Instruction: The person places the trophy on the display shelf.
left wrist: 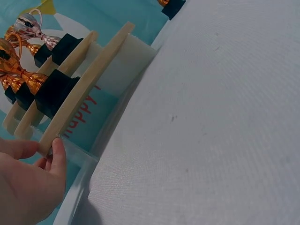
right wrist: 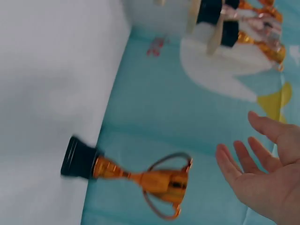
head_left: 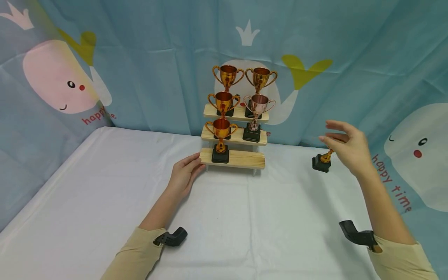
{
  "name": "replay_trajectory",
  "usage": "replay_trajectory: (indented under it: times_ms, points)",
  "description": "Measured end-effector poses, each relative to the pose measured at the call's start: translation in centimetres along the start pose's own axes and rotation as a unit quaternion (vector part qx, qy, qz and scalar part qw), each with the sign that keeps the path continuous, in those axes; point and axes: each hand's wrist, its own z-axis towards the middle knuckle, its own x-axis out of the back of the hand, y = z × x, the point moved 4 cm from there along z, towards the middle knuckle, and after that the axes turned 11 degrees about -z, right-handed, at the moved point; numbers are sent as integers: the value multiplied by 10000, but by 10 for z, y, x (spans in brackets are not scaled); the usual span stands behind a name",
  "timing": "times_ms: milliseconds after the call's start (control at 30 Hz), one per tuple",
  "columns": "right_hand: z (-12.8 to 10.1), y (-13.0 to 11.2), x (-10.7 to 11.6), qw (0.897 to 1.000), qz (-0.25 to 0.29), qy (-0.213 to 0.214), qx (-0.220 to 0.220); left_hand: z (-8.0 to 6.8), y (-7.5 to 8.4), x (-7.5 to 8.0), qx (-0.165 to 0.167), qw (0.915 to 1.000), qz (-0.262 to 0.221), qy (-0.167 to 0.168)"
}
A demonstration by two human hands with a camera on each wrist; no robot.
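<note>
Steadying the stepped wooden shelf point(head_left: 232, 158) while reaching for a loose trophy point(right wrist: 140, 180)

Left hand point(head_left: 183, 175) rests flat-fingered against the shelf's bottom board, bracing it; right hand point(head_left: 344, 146), fingers spread and holding nothing, hovers beside the gold trophy standing apart on the desk point(head_left: 245, 217), right of the shelf.

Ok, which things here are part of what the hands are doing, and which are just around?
In hand:
- left hand touching the wooden stand
- right hand, open beside the loose trophy
- five trophies on the stand

Just around:
- white tablecloth
- whale-print backdrop
</note>
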Motion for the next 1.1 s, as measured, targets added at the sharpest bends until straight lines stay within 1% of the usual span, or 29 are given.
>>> replay_trajectory:
  times_ms: [167,233,333,433,600,700,867,1100]
  points:
    - [4,21,15,9990,-274,230,-279,0,0,1,38,10000,6,43]
    - [6,29,20,9983,-377,222,-387,1,0,1,50,10000,3,58]
    - [10,38,24,9975,-503,77,-492,1,1,1,52,10000,-7,49]
    - [13,47,25,9966,-579,-163,-570,1,1,1,52,10000,-18,30]
    - [19,60,21,9941,-538,-668,-664,2,0,1,64,10000,18,30]
    - [21,66,17,9933,-506,-810,-648,3,0,1,83,9999,40,53]
    - [22,75,13,9929,-689,-711,-661,3,0,1,103,9999,75,84]
    - [20,81,7,9947,-684,-525,-554,2,0,0,101,9999,111,76]
